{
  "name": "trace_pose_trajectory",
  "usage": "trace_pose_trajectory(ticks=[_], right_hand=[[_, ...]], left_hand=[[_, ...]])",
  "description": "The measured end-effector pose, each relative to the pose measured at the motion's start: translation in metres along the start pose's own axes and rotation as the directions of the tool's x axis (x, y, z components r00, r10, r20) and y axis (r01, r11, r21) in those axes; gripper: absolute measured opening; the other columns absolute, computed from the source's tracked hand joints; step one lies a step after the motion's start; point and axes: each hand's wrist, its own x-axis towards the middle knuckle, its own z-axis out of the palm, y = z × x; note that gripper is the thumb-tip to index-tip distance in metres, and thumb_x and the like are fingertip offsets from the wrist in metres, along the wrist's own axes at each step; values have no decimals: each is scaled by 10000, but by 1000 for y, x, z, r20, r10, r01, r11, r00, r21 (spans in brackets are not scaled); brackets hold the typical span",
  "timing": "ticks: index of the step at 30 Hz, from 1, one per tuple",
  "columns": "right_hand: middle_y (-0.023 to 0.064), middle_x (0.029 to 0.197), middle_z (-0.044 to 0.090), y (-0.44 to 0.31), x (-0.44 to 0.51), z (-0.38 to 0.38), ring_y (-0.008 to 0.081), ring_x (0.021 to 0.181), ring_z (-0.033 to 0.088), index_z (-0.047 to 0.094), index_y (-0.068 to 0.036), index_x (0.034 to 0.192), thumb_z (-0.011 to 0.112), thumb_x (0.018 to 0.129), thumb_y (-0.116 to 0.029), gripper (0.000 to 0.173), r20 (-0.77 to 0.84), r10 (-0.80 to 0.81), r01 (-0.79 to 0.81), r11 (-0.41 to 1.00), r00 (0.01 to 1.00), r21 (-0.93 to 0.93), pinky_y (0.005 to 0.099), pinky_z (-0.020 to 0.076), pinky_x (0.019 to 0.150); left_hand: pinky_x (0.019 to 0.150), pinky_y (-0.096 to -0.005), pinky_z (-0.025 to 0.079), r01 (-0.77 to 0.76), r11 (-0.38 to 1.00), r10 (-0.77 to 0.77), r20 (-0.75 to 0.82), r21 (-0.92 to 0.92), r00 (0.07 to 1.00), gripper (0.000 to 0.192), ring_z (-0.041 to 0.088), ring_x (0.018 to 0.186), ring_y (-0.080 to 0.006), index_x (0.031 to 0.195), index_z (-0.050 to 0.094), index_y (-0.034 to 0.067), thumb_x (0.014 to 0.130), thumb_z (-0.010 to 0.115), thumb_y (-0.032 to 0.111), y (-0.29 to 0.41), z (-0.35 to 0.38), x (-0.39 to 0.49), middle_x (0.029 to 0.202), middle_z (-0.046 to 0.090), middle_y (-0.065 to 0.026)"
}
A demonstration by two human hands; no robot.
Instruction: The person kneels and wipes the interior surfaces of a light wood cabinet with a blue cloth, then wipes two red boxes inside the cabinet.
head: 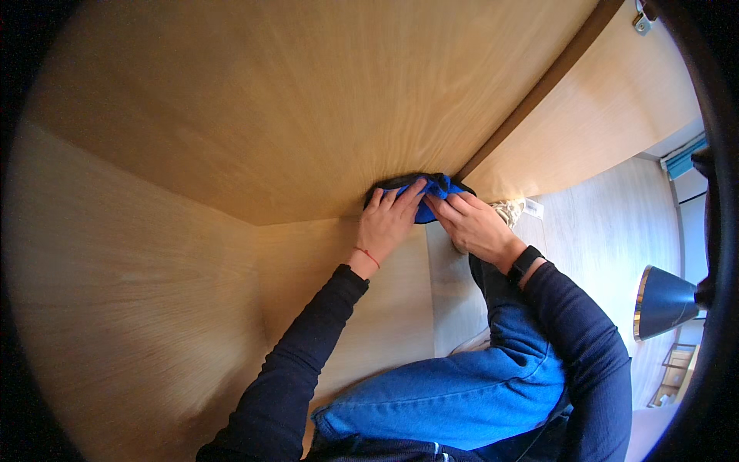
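A blue cloth item with black edging (426, 213) is bunched against the lower edge of a light wood-grain panel (323, 115). My left hand (388, 222), with a thin red string at the wrist, rests on its left part with the fingertips pressed on the blue fabric. From the right, my right hand (478, 228), wearing a black wristband, pinches a gathered fold of the same fabric near the middle. The two hands almost meet at that fold. What lies under the cloth is hidden.
Wood-grain panels (144, 277) enclose the left side. A brown edge strip (537, 86) runs up to the right, with a metal fitting (641, 24) beyond. A beige shoe (509, 212) and my jeans-clad leg (439, 398) are below. A dark cone-shaped lampshade (664, 303) stands right.
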Motion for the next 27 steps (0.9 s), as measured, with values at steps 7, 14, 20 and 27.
trace_pose_trajectory(ticks=[7, 14, 20, 27], right_hand=[[102, 1159, 627, -13, 13, 2, 231, 1043, 592, 668, 59, 1200, 606, 851, -144, 408, 24, 74, -78, 969, 997, 234, 319, 508, 926], [154, 1285, 619, -29, 40, 15, 295, 1147, 614, 658, 61, 1225, 618, 845, -102, 416, -76, 49, -6, 879, 996, 477, 367, 542, 982], [227, 1430, 545, -111, 78, 25, 361, 1176, 631, 508, -19, 1438, 632, 844, -40, 607, 183, -22, -128, 635, 983, 762, 406, 540, 1005], [202, 1421, 560, -121, 77, 61, 368, 1181, 618, 423, -22, 1496, 657, 828, -24, 708, 110, 115, -159, 689, 987, 707, 460, 546, 965]], left_hand=[[1125, -476, 412, 16, 973, 14, 128, -230, 992, 384, 519, 1327, -215, 1300, 673, 70, 942, 647, 206, 5, -8, -14, 1500, 548, 4], [1189, -490, 354, 247, 942, -171, 311, -226, 935, 461, 457, 1397, -294, 1369, 612, 22, 932, 641, 164, -17, -33, -50, 1588, 439, -56], [1222, -544, 287, 451, 884, -368, 411, -121, 834, 573, 248, 1534, -434, 1453, 462, -79, 931, 603, 109, -36, -89, -108, 1612, 354, -231], [1231, -522, 275, 640, 742, -457, 548, -199, 701, 607, 247, 1516, -484, 1523, 359, -69, 1005, 559, 175, -29, -80, -136, 1605, 320, -304]])
